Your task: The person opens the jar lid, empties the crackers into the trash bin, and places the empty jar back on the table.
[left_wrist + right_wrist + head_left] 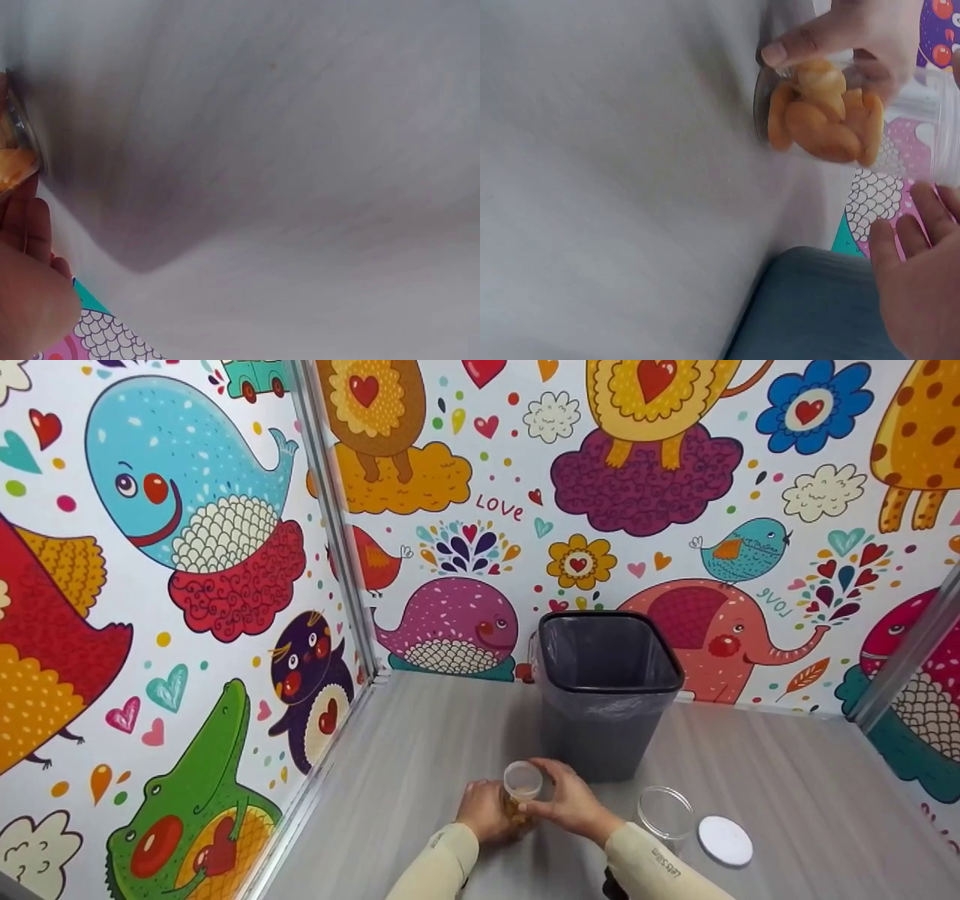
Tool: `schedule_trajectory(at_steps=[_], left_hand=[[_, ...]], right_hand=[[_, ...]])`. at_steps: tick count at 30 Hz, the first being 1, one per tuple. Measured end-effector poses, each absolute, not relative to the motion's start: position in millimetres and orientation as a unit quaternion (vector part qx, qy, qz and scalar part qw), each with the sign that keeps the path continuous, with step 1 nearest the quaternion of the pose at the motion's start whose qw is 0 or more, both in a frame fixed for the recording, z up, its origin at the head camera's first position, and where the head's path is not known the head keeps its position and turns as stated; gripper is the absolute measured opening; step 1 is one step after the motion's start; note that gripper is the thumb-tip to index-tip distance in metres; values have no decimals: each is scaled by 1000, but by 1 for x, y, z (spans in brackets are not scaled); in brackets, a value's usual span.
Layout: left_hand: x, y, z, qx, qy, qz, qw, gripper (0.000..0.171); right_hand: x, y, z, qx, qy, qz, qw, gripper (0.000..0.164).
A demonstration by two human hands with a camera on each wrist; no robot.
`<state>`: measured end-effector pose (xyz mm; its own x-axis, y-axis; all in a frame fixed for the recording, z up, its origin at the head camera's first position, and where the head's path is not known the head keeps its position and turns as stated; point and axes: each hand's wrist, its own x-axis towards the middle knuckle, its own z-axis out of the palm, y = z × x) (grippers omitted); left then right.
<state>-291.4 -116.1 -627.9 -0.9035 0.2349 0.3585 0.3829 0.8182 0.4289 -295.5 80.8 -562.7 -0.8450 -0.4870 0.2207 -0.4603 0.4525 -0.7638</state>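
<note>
A clear plastic jar (911, 146) stands on the floor surface, its lower part filled with several plump orange pieces (825, 124) whose kind I cannot tell. My left hand (484, 811) grips the jar low on its side, thumb near the base in the right wrist view. Around the jar's upper rim, my right hand (574, 802) holds with thumb and fingers on opposite sides. Whether a clear cap covers the mouth is hard to tell. In the left wrist view only the jar's edge (26, 135) and part of the left hand (34, 277) show.
A grey bin (592, 735) with a black rim and clear liner stands just behind the hands. To the right are a second clear jar (666, 834) and a round white lid (725, 841). Cartoon-printed walls (495, 532) border the grey wood-grain surface (420, 742).
</note>
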Motion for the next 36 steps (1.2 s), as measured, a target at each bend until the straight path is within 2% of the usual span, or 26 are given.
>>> schedule_trajectory(at_steps=[5,10,13,20,26,30,36], left_hand=[[-294,-117,-631,-173,-946,-223,160,30],[-294,-116,-629,-177,-949,-221,137,39],[-294,-116,-626,-181,-949,-228,123,38],[-293,-117,-621,-171,-939,-275,116,32],[-293,-116,-622,-168,-941,-277,100,33],[-295,-117,-625,-172,-943,-263,112,33],[-294,-117,-626,-182,-948,-220,145,36]], right_hand=[[-294,75,-566,-252,862,-440,-4,77],[-295,71,-570,-225,861,-456,-10,76],[-300,73,-568,-238,842,-484,19,75],[-323,83,-552,-306,802,-497,128,70],[-321,84,-550,-310,796,-498,147,71],[-312,81,-553,-287,803,-509,115,71],[-291,70,-569,-233,847,-477,-16,70]])
